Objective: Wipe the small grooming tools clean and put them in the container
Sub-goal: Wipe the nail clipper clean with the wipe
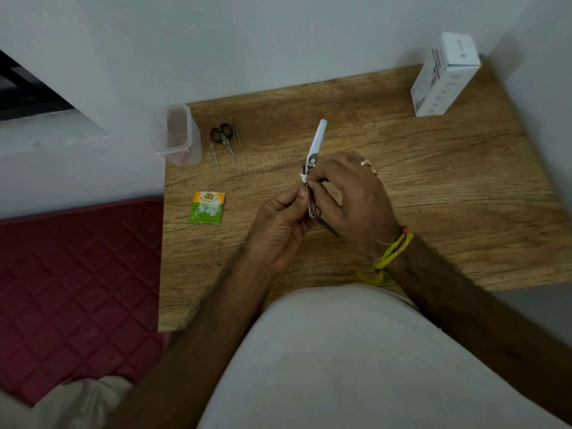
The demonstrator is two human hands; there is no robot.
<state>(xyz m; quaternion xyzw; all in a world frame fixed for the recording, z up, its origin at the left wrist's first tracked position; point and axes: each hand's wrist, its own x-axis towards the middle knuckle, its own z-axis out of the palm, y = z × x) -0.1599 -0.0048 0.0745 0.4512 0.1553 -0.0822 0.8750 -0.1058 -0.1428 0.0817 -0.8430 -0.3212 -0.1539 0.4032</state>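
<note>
Being wiped now, held above mid-table: slim steel nail clipper w/ white swung-out lever (313, 168). Prob light, rigid, slick metal w/ pivoting parts; safest gripping the flat body, away from the jaws. Left hand (280, 229) pinching body, fingers narrow. Right hand (349, 193) fingertips pressing small white wipe scrap (303, 178) onto it. Waiting far-left: black-handled scissors (223, 136), thin metal tweezers (236, 132), beside clear plastic container (179, 134). Green-orange sachet (206, 208) lying on wood-grain table (433, 196).

Wood-grain brown table (402, 187), maroon quilted mat (77, 274), black-handled scissors (221, 133), orange-green sachet (206, 207).
</note>
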